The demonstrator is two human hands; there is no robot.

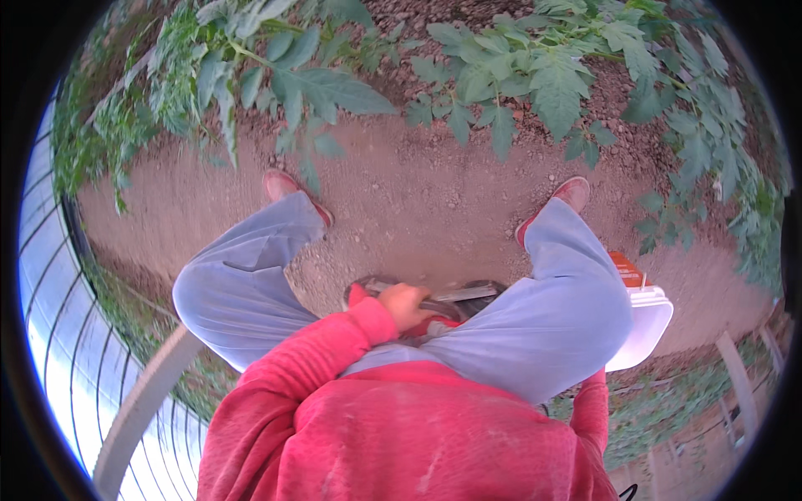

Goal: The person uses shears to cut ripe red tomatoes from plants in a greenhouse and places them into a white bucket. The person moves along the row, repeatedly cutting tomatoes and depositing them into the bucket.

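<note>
My left hand (406,307) is low between my thighs, its fingers curled over a dark rounded part (442,308) of a low object whose kind I cannot tell. Beside it show a pale flat bar (467,294) and some red material (358,294). My right hand is out of view; the right sleeve (591,407) passes down beside my right thigh, behind a white plastic bucket (640,325) with an orange printed panel.
Leafy tomato plants (557,81) hang over the dirt path (407,188) from the clumpy soil bed ahead. My feet stand apart on the path in red shoes (571,194). A pale curved post (147,394) and a ribbed translucent wall (56,282) are at the left.
</note>
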